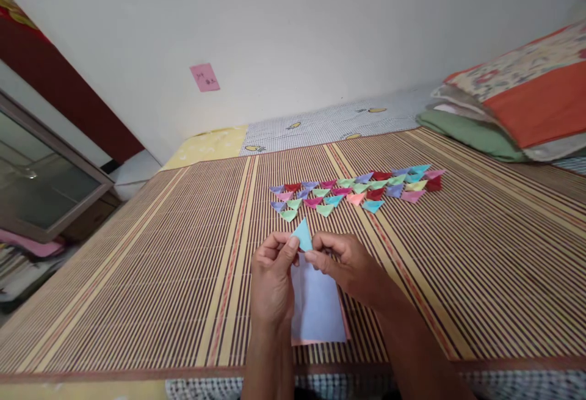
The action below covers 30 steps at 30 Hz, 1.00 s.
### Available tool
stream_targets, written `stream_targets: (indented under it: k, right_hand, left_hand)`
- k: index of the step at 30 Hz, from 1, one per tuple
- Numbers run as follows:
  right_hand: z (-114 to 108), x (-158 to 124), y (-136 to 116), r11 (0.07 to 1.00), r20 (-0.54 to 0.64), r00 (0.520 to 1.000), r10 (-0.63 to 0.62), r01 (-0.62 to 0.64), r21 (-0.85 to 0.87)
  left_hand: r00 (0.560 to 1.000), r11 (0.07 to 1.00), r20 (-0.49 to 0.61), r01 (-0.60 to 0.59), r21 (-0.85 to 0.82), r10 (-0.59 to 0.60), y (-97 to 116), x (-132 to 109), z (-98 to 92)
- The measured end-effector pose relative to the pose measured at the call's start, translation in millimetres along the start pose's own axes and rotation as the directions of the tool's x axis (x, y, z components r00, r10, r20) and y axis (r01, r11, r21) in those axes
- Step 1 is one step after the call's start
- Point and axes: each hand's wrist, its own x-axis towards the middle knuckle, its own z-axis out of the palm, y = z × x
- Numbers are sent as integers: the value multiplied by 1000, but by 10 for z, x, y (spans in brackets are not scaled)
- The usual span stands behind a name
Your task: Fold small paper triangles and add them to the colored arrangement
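Between my two hands is a small folded light-blue paper triangle (pixel 303 235), its point facing up and away. My left hand (pixel 277 265) pinches its left side between thumb and fingers. On the right, my right hand (pixel 345 261) grips the lower right corner with thumb and forefinger. Beneath the hands lies a stack of paper sheets (pixel 319 305), pale lavender on top with a pink edge showing under it. Just beyond, several folded paper pieces (pixel 341 192) in many colours lie in rows on the striped mat (pixel 192 278).
Folded bedding (pixel 476 134) and a floral-and-orange pillow (pixel 540 91) are piled at the back right. A pink note (pixel 205 77) is stuck on the white wall (pixel 297 27). At the left stands a glass-fronted cabinet (pixel 41 171). Patterned sheet (pixel 320 125) shows behind the mat.
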Motion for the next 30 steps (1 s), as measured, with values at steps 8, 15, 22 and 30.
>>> stream_targets:
  k: [8, 15, 22, 30]
  right_hand:
    - [29, -11, -52, 997, -94, 994, -55, 50, -56]
    - [-39, -11, 15, 999, -124, 992, -9, 15, 48]
    - [-34, -9, 70, 984, -120, 992, 27, -5, 176]
    - [-28, -26, 47, 972, -115, 993, 18, 10, 236]
  left_hand:
    - [998, 998, 56, 40, -51, -38, 10, 15, -5]
    - [979, 991, 174, 115, -66, -102, 17, 31, -24]
    - [948, 966, 242, 238, -103, -208, 13, 42, -47]
    - [951, 966, 241, 226, -122, -192, 34, 45, -41]
